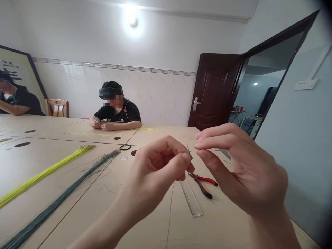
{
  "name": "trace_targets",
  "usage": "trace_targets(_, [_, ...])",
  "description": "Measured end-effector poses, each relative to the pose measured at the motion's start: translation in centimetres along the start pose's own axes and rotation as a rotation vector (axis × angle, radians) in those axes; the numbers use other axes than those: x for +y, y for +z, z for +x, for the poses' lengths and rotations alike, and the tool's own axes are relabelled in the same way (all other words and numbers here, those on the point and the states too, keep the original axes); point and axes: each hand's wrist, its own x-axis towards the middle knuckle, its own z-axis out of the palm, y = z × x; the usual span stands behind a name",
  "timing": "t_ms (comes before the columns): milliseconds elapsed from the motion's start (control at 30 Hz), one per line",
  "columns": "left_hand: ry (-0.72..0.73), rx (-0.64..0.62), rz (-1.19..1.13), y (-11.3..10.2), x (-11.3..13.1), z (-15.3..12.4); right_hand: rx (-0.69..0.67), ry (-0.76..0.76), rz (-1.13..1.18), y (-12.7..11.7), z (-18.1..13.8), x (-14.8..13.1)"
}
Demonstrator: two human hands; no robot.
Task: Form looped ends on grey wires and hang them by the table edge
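My left hand (160, 169) is raised above the table, thumb and forefinger pinched together on a thin dark cord (188, 149). A short end of the cord sticks up from the pinch, and a thin line, seemingly its tail, runs down below the hand. Close to that end is my right hand (249, 176), open, its thumb and fingers apart with nothing seen between them. Beneath the hands lie red-and-black pliers (203, 184) with their handles spread. A clear ruler (191, 200) rests beside the pliers, its far end hidden behind my left hand.
On the left of the table (145, 228) lie a yellow cord bundle (52, 169) and a dark blue-green bundle (67, 193). Near their ends are a black ring (125, 147) and a small label (123, 158). A person (116, 107) sits opposite; another (18, 98) sits far left.
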Motion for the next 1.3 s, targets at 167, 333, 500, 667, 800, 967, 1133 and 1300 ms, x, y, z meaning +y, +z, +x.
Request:
trace_targets(167, [-0.002, -0.029, -0.038, -0.04, -0.11, -0.04, -0.001, -0.088, -0.087, 0.17, 0.17, -0.05])
trace_targets(333, [-0.020, -0.055, -0.043, -0.11, -0.35, -0.02, 0.020, -0.172, -0.138, 0.23, 0.12, -0.07])
trace_targets(500, [-0.041, -0.067, -0.068, -0.03, -0.30, 0.03, 0.000, -0.201, -0.220, -0.21, -0.29, -0.20])
trace_targets(667, [-0.040, -0.059, -0.070, 0.01, -0.08, -0.04, -0.023, -0.223, -0.244, -0.44, -0.40, -0.58])
trace_targets(800, [-0.027, -0.060, -0.038, 0.11, 0.05, 0.02, -0.050, -0.205, -0.209, -0.18, -0.03, -0.49])
trace_targets(967, [-0.025, -0.031, -0.007, 0.21, 0.11, 0.15, -0.047, -0.168, -0.136, 0.38, 0.29, -0.24])
trace_targets(1133, [-0.007, -0.029, -0.014, 0.21, 0.15, 0.05, -0.003, 0.013, 0.027, 0.45, -0.05, -0.45])
trace_targets(1300, [0.042, -0.001, 0.078, 0.19, 0.09, -0.05, -0.065, 0.170, 0.125, 0.29, -0.03, -0.54])
